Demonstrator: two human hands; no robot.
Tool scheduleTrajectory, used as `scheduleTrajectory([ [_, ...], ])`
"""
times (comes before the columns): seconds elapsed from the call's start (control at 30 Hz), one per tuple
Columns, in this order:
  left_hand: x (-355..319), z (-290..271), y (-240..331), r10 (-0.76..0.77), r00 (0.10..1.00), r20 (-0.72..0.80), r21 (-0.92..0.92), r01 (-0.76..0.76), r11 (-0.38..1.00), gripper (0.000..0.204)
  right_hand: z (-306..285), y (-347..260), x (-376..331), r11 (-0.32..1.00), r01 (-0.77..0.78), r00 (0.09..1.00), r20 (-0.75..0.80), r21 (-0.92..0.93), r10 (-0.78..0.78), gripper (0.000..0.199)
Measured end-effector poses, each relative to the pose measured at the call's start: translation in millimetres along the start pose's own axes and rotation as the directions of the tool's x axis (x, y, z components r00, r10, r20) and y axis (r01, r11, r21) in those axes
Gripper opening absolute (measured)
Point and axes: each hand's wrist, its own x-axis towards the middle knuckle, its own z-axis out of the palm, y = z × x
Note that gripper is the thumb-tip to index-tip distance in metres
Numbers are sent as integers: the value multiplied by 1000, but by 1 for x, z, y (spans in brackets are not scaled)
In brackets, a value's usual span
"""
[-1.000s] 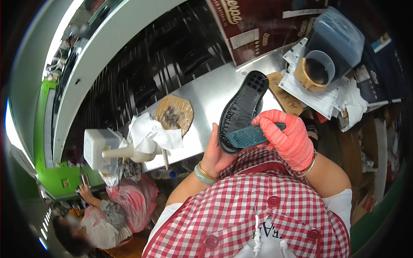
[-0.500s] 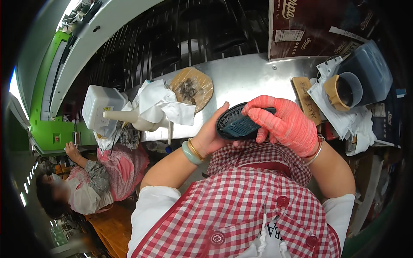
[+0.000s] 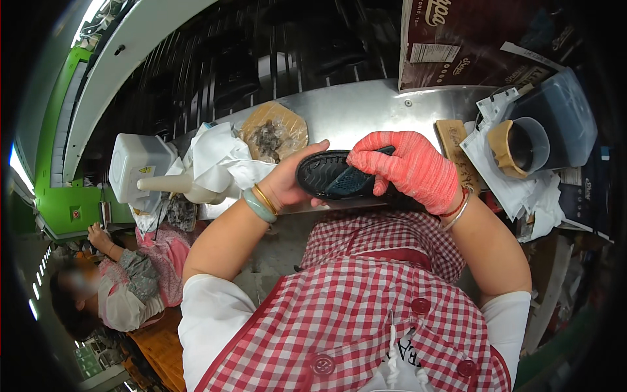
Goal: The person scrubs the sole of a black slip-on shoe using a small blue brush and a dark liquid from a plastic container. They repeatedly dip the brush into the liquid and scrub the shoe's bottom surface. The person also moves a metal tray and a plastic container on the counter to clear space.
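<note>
A black shoe sole (image 3: 320,175), with a grooved tread and a dark blue textured area, lies tilted between my two hands above the near edge of the metal table. My bare left hand (image 3: 292,178) grips its left end, thumb stretched along the upper edge and fingers underneath. In a coral-pink knitted glove, my right hand (image 3: 411,170) is closed at the sole's right part, fingertips pressed against its upper edge. The glove hides the sole's right end. Whether the fingertips also pinch something small cannot be made out.
A metal table (image 3: 346,117) bears a white spouted bottle (image 3: 196,189), white cloth (image 3: 222,153), a brown pad with dark residue (image 3: 274,134) and a white canister (image 3: 134,166). Rightward are a wooden block (image 3: 457,150), a clear cup (image 3: 532,140) and a box (image 3: 444,46). Another person (image 3: 130,281) sits left.
Both hands and the sole have shifted left in the picture. The sole has turned, showing more of its left tread, and the gloved fingertips now press at its upper edge.
</note>
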Motion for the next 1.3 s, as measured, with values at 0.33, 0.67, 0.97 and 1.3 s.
scheduleTrajectory([
  [0.33, 6, -1, 18, -66, 998, -24, 77, 68, 995, 48, -21, -8, -2, 989, -107, 994, -9, -102, 107, 24],
  [0.67, 7, 3, 22, -58, 996, -62, 144, 66, 987, 56, -55, -6, -42, 967, -169, 981, -130, -193, 145, 22],
  [0.97, 14, 34, -1, 36, 999, 10, 45, -36, 998, 47, -13, 2, -55, 766, 608, 793, 115, -209, -599, 24],
  [1.3, -17, 33, -4, 148, 978, 146, 68, -159, 985, 46, -29, -1, -104, 709, 598, 732, -105, -375, -673, 25],
])
